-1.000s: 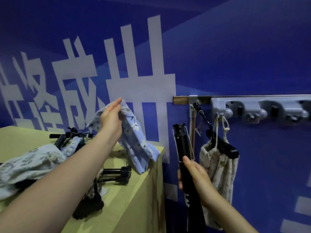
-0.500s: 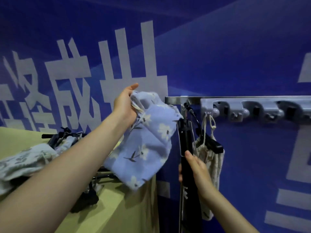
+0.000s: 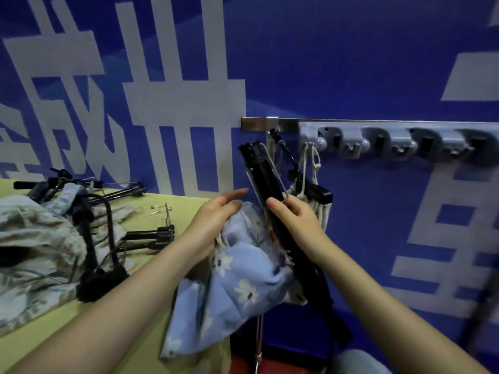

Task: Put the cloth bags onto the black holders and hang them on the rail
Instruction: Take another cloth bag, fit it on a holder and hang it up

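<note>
A: Where does the blue floral bag (image 3: 237,287) sit against the fingers?

B: It hangs below the left hand (image 3: 213,220). The lower fingers of that hand curl into the gathered top edge of the cloth and grip it, while the forefinger and thumb stick out nearly straight toward the wall, above the fabric and clear of it. The rest of the bag drapes down between the two forearms, over the edge of the yellow table (image 3: 151,314).

A: And the holder?

B: The black holder (image 3: 267,184) stands tilted, its top end leaning left and up toward the rail (image 3: 259,125). The right hand (image 3: 294,222) wraps round its shaft, thumb lying along the front, fingers closed behind it. The bag's upper right edge touches the shaft just below that hand, but I cannot tell whether any cloth is already over the holder.

A: Anything hanging yet?

B: One cream bag (image 3: 316,211) on another black holder (image 3: 316,191), hooked beneath the rail just behind the right hand, its drawstring looped over the grey hook strip (image 3: 391,144).

A: On the table?

B: More black holders (image 3: 94,238) lie among a heap of pale floral bags (image 3: 32,238) at the left, well apart from both hands.
</note>
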### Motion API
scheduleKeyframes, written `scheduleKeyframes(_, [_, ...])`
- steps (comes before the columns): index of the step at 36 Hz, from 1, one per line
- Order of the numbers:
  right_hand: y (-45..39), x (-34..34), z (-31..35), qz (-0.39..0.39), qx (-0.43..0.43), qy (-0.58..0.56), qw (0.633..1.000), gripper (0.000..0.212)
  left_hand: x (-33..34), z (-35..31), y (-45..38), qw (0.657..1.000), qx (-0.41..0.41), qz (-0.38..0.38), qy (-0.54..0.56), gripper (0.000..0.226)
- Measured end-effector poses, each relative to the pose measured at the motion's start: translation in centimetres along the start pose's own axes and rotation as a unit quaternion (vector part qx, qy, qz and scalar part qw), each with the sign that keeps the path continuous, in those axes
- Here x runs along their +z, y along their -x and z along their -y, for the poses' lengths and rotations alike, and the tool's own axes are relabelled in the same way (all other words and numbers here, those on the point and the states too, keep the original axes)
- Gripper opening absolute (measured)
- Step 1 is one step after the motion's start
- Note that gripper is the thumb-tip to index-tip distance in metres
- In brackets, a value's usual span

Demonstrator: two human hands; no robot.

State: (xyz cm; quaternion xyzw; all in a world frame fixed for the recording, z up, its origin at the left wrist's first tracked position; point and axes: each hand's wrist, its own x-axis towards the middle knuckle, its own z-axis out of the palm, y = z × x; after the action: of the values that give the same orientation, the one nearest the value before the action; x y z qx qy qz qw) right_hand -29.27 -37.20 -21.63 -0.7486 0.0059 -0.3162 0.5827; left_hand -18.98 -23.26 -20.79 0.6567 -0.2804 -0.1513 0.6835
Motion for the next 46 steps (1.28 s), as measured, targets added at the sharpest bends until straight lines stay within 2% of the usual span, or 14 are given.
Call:
scheduleKeyframes(4, [-0.8, -0.9, 1.0, 0.101, -0.013, 0.131, 0.986, 0.059, 0.0, 0.6, 0.3, 0.993, 0.000, -0.031, 0.115, 0.024])
scheduleKeyframes(8, [-0.3, -1.9, -0.3, 0.170, 0.009, 0.227, 0.959, 0.029, -2.4, 0.9, 0.3, 0.966, -0.037, -0.058, 0.248, 0.031])
scheduleKeyframes(11, [0.3, -2.1, -1.2, 0.168, 0.026, 0.266, 0.949, 0.032, -3.2, 0.7, 0.6, 0.947, -0.046, -0.048, 0.313, 0.033])
scheduleKeyframes(14, [0.7, -2.3, -2.2, 0.171, 0.051, 0.312, 0.933, 0.040, -3.1, 0.2, 0.9, 0.947, -0.039, -0.048, 0.316, 0.030])
scheduleKeyframes(17, [1.4, -2.2, -3.2, 0.197, 0.069, 0.350, 0.913, 0.049, -2.6, 0.2, 1.4, 0.978, -0.009, -0.018, 0.208, 0.029])
scheduleKeyframes(19, [1.8, -1.9, -3.5, 0.207, 0.063, 0.366, 0.905, 0.058, -2.2, 0.6, 1.8, 0.999, 0.044, -0.007, 0.004, 0.030])
scheduleKeyframes(22, [1.9, -1.3, -3.3, 0.218, 0.040, 0.398, 0.890, 0.056, -1.6, 1.7, 2.3, 0.957, 0.132, -0.014, -0.257, 0.030])
scheduleKeyframes(25, [1.7, -1.0, -3.1, 0.217, 0.029, 0.424, 0.879, 0.052, -1.8, 2.3, 2.6, 0.908, 0.170, -0.046, -0.380, 0.029])
scheduleKeyframes(27, [1.6, -1.1, -3.1, 0.217, 0.029, 0.426, 0.878, 0.050, -2.1, 2.5, 2.5, 0.885, 0.195, -0.061, -0.417, 0.028])
scheduleKeyframes(33, [1.9, -1.1, -3.3, 0.243, -0.005, 0.424, 0.872, 0.051, -3.1, 2.2, 1.8, 0.924, 0.209, -0.069, -0.312, 0.028])
scheduleKeyframes(36, [2.1, -1.1, -3.4, 0.240, -0.025, 0.434, 0.868, 0.057, -3.6, 2.1, 1.7, 0.953, 0.177, -0.037, -0.241, 0.030])
scheduleKeyframes(40, [1.9, -1.1, -3.6, 0.243, -0.046, 0.486, 0.839, 0.055, -3.4, 2.0, 2.0, 0.961, 0.157, 0.022, -0.226, 0.031])
scheduleKeyframes(43, [1.5, -1.2, -3.9, 0.239, -0.055, 0.512, 0.823, 0.056, -2.0, 1.0, 2.9, 0.972, 0.151, 0.068, -0.165, 0.031])
scheduleKeyframes(46, [1.1, -1.4, -4.1, 0.229, -0.038, 0.511, 0.828, 0.055, -0.6, -0.1, 3.6, 0.982, 0.145, 0.088, -0.080, 0.030])
